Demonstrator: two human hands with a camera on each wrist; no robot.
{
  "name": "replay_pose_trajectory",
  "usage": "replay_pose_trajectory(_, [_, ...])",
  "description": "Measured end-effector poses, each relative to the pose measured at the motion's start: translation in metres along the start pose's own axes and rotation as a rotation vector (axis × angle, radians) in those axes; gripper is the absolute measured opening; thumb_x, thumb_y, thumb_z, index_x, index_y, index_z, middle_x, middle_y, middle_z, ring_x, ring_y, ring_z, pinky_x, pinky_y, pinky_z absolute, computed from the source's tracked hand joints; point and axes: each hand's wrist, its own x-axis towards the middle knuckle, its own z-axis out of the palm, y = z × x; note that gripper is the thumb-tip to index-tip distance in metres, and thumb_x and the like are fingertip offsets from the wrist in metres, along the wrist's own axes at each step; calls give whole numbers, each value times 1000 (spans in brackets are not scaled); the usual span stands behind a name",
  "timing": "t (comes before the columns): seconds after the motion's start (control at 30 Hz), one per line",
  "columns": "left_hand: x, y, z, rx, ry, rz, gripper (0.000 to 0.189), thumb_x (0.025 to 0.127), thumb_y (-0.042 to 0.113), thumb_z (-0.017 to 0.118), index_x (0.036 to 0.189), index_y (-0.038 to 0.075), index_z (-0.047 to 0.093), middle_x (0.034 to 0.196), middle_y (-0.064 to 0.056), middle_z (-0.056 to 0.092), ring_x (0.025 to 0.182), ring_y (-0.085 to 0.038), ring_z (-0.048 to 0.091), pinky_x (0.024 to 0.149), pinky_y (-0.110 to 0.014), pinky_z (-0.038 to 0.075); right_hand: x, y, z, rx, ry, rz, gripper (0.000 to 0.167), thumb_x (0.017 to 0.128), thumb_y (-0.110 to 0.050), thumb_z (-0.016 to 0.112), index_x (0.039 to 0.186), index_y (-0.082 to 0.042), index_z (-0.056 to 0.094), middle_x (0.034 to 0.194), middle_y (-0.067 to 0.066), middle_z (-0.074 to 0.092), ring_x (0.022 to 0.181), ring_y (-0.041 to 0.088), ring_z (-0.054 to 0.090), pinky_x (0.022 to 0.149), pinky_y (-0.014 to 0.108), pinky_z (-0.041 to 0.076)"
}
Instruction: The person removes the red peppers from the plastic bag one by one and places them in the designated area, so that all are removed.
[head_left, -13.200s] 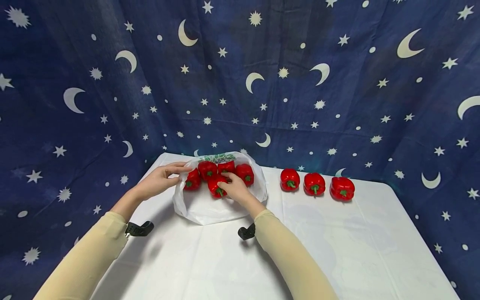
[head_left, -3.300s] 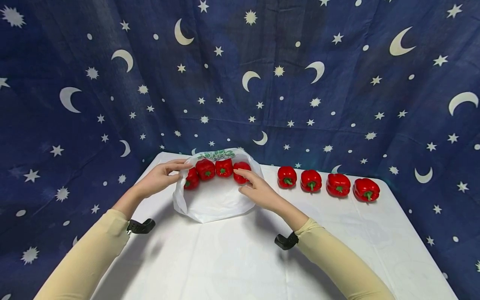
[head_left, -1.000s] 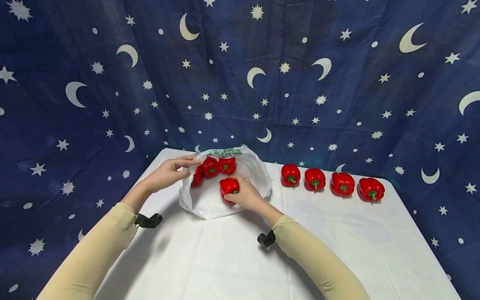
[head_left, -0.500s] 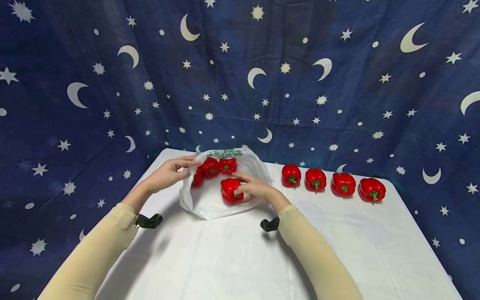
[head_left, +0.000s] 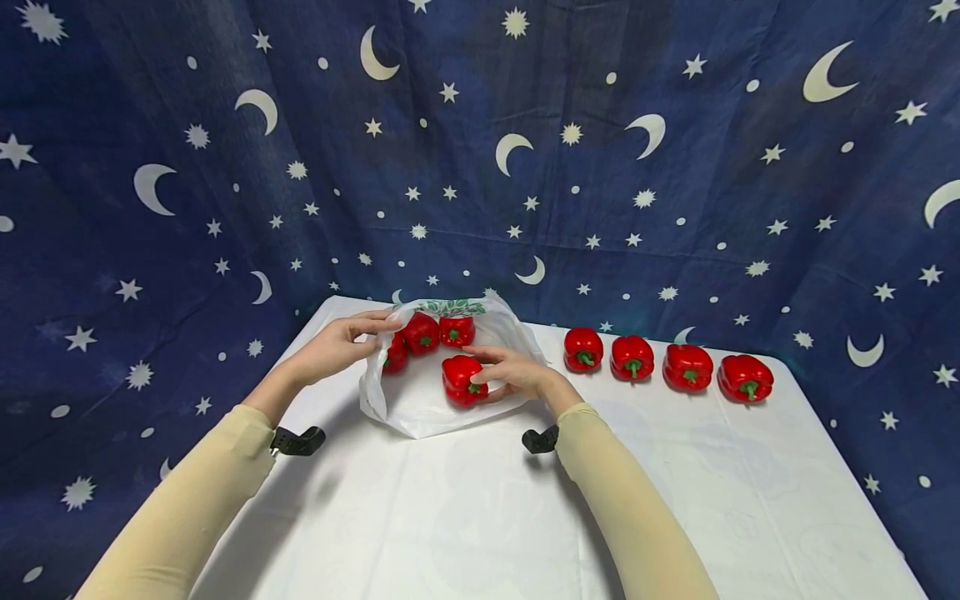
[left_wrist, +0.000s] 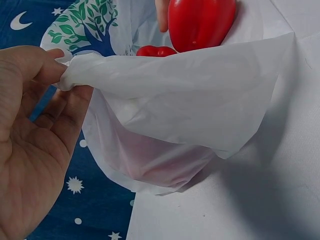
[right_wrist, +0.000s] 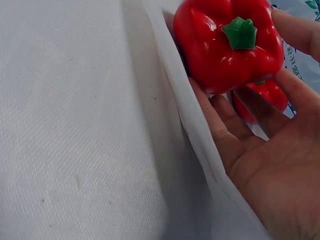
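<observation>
A white plastic bag (head_left: 420, 417) with a green leaf print lies with its mouth toward me. My left hand (head_left: 330, 348) pinches the left edge of its mouth between thumb and fingers, as the left wrist view shows. Inside, my right hand (head_left: 517, 372) has its thumb and fingers round the right side of a red bell pepper (head_left: 459, 379), whose green stem (right_wrist: 241, 34) shows in the right wrist view. Behind it in the bag sit a second pepper (head_left: 457, 331) and a third pepper (head_left: 422, 333). Another pepper (head_left: 395, 357) is partly hidden by the bag's left edge.
Right of the bag, several red bell peppers stand in a row along the back of the white-covered table (head_left: 480, 517): the nearest to the bag is one pepper (head_left: 582, 349), the farthest another pepper (head_left: 745, 378). A blue star-and-moon curtain (head_left: 465, 167) hangs behind.
The pepper at my right hand has come from the bag's right back to its front middle, and my hand has shifted to its right side. Since the oldest frame, the outside row has gained a pepper.
</observation>
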Motion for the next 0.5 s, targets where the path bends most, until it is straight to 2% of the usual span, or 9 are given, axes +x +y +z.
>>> replay_pose_trajectory(0.5, [0, 2, 1, -5, -1, 5, 40, 102, 8, 55, 142, 12, 64, 158, -8, 42, 148, -31, 34, 111, -54, 38, 3, 2, 1, -10, 11, -3, 66, 94, -15, 70, 155, -18, 48, 154, 9, 42, 128, 33, 53, 92, 49, 56])
